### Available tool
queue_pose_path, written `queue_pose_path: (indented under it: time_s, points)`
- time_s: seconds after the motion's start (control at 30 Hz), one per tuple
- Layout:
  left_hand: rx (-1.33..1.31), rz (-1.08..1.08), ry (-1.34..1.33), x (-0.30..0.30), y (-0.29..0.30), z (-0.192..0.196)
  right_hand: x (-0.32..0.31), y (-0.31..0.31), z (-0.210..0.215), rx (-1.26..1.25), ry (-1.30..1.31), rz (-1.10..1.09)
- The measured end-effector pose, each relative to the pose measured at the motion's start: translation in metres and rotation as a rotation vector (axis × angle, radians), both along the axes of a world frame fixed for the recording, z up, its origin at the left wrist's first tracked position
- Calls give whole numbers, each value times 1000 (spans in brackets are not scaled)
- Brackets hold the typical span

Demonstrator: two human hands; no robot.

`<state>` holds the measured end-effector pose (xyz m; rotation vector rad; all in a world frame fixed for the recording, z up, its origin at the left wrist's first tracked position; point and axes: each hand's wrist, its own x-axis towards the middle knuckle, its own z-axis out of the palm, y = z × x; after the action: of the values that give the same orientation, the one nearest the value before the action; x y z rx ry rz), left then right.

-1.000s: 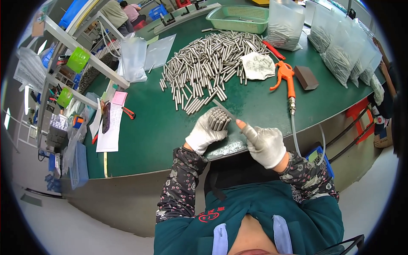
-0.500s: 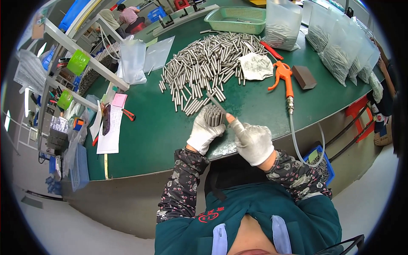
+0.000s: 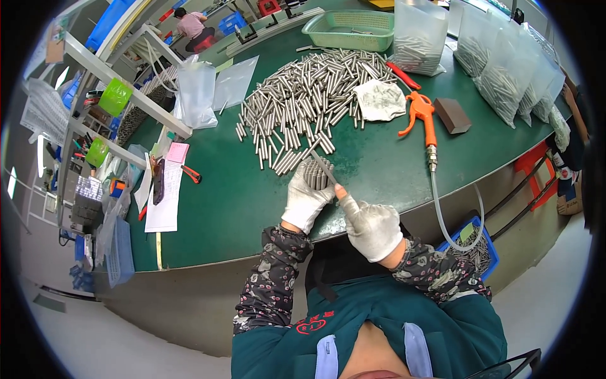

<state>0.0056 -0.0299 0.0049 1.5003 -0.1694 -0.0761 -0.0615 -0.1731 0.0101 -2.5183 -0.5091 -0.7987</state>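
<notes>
My left hand (image 3: 305,201), in a white glove, is wrapped round a bundle of short metal pins (image 3: 317,175) standing upright with their ends facing up. In my gloved right hand (image 3: 371,228), a thin flat file (image 3: 326,167) is gripped, the bare thumb tip pressed along it. The file slants up and left across the top right of the bundle. Just beyond both hands spreads a large heap of loose metal pins (image 3: 309,95) on the green table (image 3: 214,211). A crumpled white cloth (image 3: 380,100) lies against the heap's right side.
An orange air gun (image 3: 424,120) with its hose and a brown block (image 3: 452,115) lie to the right. Bags of pins (image 3: 502,82) and a green basket (image 3: 350,31) stand behind. Papers (image 3: 165,196) and a cutter (image 3: 191,174) lie left. A blue bin (image 3: 491,247) stands below the table.
My right hand has shifted slightly left, and the file now crosses the pin ends further right and lower. The left hand keeps its grip on the bundle.
</notes>
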Motion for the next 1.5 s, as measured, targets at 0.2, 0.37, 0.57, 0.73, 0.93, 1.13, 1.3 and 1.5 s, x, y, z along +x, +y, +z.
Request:
queue_pose_path:
  time_s: [0.2,0.37,0.57,0.73,0.93,1.13,1.3,1.5]
  points:
    - [-24,-15,-97,-4,-4,-2,24,8,6,-49,-26,-32]
    - [-26,26,-2,1,0,-2,35,-8,22,55,-127,-131]
    - [9,34,34,-2,2,-4,45,-38,9,-191,219,-133]
    - [-37,16,76,-2,2,-4,49,-81,60,-205,158,-274]
    - [55,48,11,2,4,-11,102,-173,43,-202,260,-660]
    - [68,13,14,3,9,-13,111,-185,37,-125,551,-647]
    - [128,-14,70,1,2,-2,122,-235,17,915,459,-170]
    - [115,15,35,-7,13,-9,92,-179,35,1977,856,930]
